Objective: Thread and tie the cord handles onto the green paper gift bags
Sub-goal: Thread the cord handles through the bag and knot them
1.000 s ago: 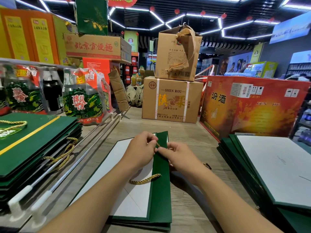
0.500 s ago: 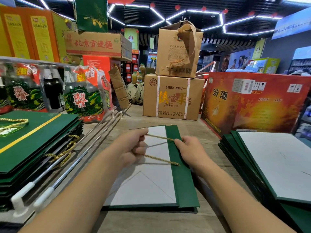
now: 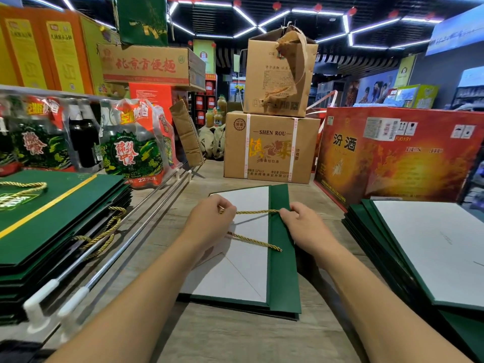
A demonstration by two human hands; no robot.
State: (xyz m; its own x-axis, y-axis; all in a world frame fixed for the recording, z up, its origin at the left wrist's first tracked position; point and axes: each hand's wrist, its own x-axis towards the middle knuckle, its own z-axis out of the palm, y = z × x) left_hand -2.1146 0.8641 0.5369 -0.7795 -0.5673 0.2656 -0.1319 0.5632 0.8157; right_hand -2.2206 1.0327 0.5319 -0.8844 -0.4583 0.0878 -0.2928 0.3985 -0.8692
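Note:
A flat green gift bag lies on the wooden table in front of me, its white inner side up and its green fold band at the right. A gold cord runs across it in two strands. My left hand is closed on the loop of the cord over the white panel and holds it taut. My right hand pinches the upper strand where it meets the green band. The lower strand's end lies on the band near my right wrist.
A stack of green bags with gold cords sits at the left behind two metal rails. Another stack of flat bags lies at the right. Cardboard cartons and a red box stand behind the table.
My left hand has drawn the cord out leftward from the green band, from a slack loop to two taut strands. The bag now lies a little farther from me.

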